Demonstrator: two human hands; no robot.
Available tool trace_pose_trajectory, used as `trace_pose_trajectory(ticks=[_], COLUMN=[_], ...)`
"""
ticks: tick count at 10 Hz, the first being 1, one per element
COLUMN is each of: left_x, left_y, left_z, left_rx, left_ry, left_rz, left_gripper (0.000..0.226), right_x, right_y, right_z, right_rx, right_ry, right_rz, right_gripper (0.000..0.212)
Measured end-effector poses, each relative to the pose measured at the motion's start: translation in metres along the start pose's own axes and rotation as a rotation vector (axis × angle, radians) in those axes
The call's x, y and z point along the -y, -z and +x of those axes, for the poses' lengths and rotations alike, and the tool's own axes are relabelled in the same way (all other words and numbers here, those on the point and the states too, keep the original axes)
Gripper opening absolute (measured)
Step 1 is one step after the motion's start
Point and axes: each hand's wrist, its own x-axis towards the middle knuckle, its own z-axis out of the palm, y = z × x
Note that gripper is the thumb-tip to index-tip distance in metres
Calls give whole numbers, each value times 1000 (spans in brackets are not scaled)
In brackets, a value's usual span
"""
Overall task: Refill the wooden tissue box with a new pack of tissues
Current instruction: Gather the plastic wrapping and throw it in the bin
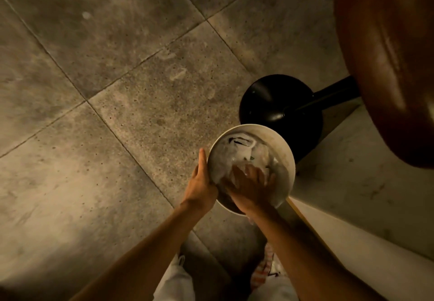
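Observation:
A round white bin (285,150) stands on the floor below me, filled with crumpled clear plastic wrapping (234,157). My left hand (202,181) grips the bin's left rim from outside. My right hand (251,183) reaches inside the bin, fingers spread and pressing down on the plastic. No wooden tissue box or tissue pack shows in this view.
A stool with a round black base (279,103) and a brown seat (387,54) stands right behind the bin. A pale wall or counter face (352,183) runs along the right. Grey tiled floor (117,89) spreads to the left. My shoes (270,265) are below.

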Motion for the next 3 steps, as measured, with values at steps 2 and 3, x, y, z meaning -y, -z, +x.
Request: trace_pose_trajectory(ticks=[2,3], left_x=[-37,-70], left_y=[26,49], left_z=[-53,-94], left_rx=[6,-13], left_ry=[-4,32], left_rz=[305,422], left_gripper=[76,69], right_x=[15,24], right_y=[72,114], right_z=[-48,-86], right_rx=[56,-136], right_ry=[3,39], right_rz=[28,31], right_gripper=[99,81])
